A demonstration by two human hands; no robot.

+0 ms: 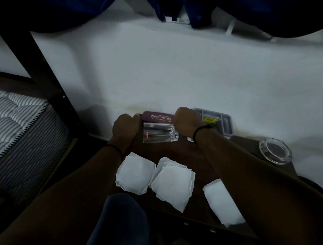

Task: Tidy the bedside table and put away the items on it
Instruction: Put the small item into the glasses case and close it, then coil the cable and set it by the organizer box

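From the head view we look down on a dark wooden bedside table [192, 152] pushed against a white wall [154, 70], in dim light. At the table's far edge lies a maroon spectacle case [157, 117] printed with gold lettering. Our left hand [125, 127] curls round its left end and our right hand [187, 121] curls round its right end, so both sets of fingers are clenched on the case. Just in front of the case, between our wrists, lies a clear plastic pen pack [158, 132] with a red label at its left side. It touches the case's near edge.

To the right of the case, against the wall, sits a grey compartment tray [222, 120] with a yellow sticker. Farther right, near the table's right edge, a clear glass ashtray [275, 151] stands upright. Nearer us, three white folded papers lie flat on the wood: a left paper [135, 172], a middle paper [172, 183] just beside it, and a right paper [220, 199] partly under our right forearm.

At the left stands a dark bed frame [42, 72] holding a striped mattress [17, 130]. Dark blue cloth [244, 5] hangs across the top of the wall. Our knee in dark trousers [119, 223] shows at the bottom.
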